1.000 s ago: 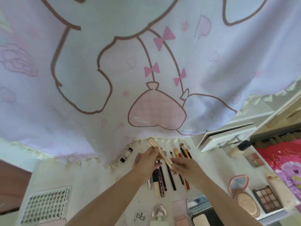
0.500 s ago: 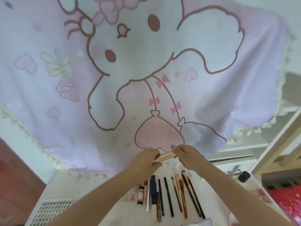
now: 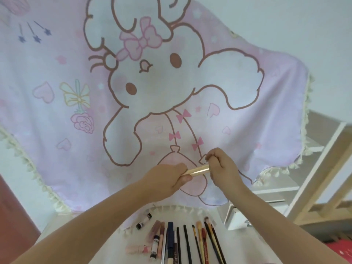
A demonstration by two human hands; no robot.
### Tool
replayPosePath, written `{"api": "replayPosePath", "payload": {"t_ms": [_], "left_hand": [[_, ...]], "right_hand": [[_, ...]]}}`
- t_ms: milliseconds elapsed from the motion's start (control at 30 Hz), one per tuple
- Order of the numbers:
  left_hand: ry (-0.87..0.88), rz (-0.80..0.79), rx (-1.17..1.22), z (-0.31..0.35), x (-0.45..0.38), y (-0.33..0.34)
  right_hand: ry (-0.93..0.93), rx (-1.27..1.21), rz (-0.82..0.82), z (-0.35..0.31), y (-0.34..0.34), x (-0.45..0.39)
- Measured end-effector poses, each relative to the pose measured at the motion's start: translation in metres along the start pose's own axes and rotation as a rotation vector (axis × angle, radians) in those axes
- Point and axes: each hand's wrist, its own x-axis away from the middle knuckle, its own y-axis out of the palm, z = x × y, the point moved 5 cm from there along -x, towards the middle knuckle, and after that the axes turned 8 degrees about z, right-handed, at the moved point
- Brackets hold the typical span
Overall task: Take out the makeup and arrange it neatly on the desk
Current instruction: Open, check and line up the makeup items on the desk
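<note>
- Left hand (image 3: pixel 167 180) and right hand (image 3: pixel 222 166) each pinch one end of a slim, glossy gold tube (image 3: pixel 196 171), held above the desk (image 3: pixel 238 244).
- Below, thin pencils and brushes (image 3: pixel 188 242) lie in a tidy row on the white desk.
- Behind hangs a soft pink cartoon cloth (image 3: pixel 133 92) with a tasselled fringe.

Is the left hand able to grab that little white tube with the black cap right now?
Probably not yet. The left hand and right hand both grip the gold stick up in the air. The white tube lies uncovered on the desk below, so freeing the hand should do it.
</note>
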Motion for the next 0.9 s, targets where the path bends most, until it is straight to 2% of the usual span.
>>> {"api": "replayPosePath", "payload": {"t_ms": [67, 133, 233, 300, 367, 433, 533, 600, 733, 800, 900], "left_hand": [[-0.019, -0.008, 0.285, 0.005, 0.002, -0.006], [-0.025, 0.006, 0.313, 0.004, 0.003, -0.010], [0.000, 0.092, 0.100, -0.002, 0.005, -0.017], [0.069, 0.259, -0.121, 0.000, 0.007, -0.028], [0.154, 0.377, -0.312, 0.005, 0.013, -0.031], [0.183, 0.406, -0.375, 0.007, 0.017, -0.031], [0.179, 0.383, -0.298, 0.001, 0.018, -0.027], [0.146, 0.393, -0.303, -0.005, 0.018, -0.026], [0.126, 0.381, -0.305, -0.007, 0.011, -0.031], [0.130, 0.373, -0.303, -0.004, 0.006, -0.035], [0.156, 0.404, -0.279, -0.003, 0.000, -0.041]], "right_hand": [[-0.210, 0.050, 0.023, -0.012, -0.005, 0.008], [-0.284, 0.097, -0.077, -0.017, -0.007, 0.008], [-0.137, 0.119, -0.349, -0.015, -0.004, 0.003], [-0.010, 0.118, -0.440, -0.009, -0.003, 0.002], [0.016, 0.134, -0.482, -0.005, -0.001, 0.003], [-0.059, 0.162, -0.470, -0.004, 0.004, 0.005], [-0.193, 0.175, -0.424, -0.004, 0.007, 0.008], [-0.178, 0.109, -0.425, 0.000, 0.009, 0.011], [0.011, 0.071, -0.473, -0.001, 0.015, 0.004], [-0.024, 0.113, -0.401, -0.001, 0.014, -0.004], [-0.178, 0.048, -0.283, -0.011, 0.011, -0.010]]}}
